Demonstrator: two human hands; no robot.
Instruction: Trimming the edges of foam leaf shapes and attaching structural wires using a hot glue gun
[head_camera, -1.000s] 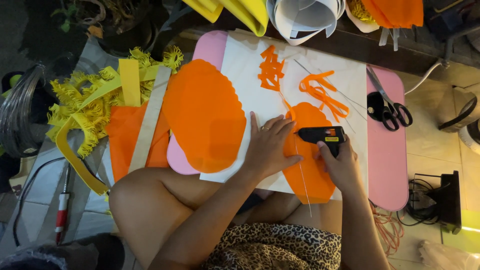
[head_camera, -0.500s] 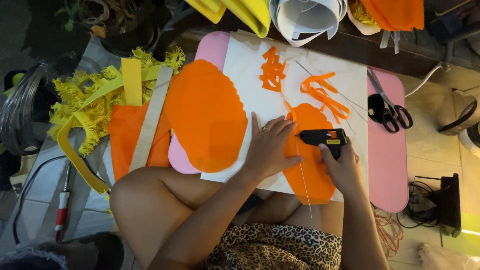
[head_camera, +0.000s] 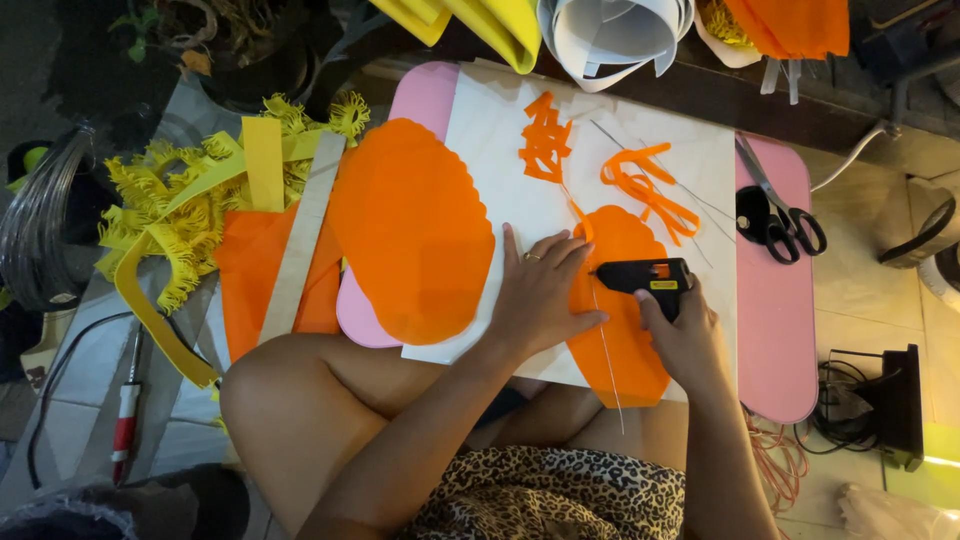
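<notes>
My right hand (head_camera: 680, 330) grips a black glue gun (head_camera: 645, 275), its nozzle pointing left over a small orange scalloped foam petal (head_camera: 625, 340). A thin wire (head_camera: 603, 350) runs down the length of that petal. My left hand (head_camera: 540, 290) lies flat with fingers spread, pressing on the petal's left side and the white sheet (head_camera: 500, 190) under it. A larger orange scalloped petal (head_camera: 410, 230) rests to the left on the sheet. Everything sits on a small pink table (head_camera: 775, 300).
Orange foam scraps (head_camera: 640, 185) lie above the small petal, black-handled scissors (head_camera: 770, 210) on the table's right. Yellow fringed strips (head_camera: 190, 220) and orange sheets (head_camera: 250, 270) pile at left, white rolled sheets (head_camera: 610, 30) at top. Cables (head_camera: 850, 400) lie on the tiled floor at right.
Both hands stay in nearly the same place on the small petal; the glue gun has shifted only slightly.
</notes>
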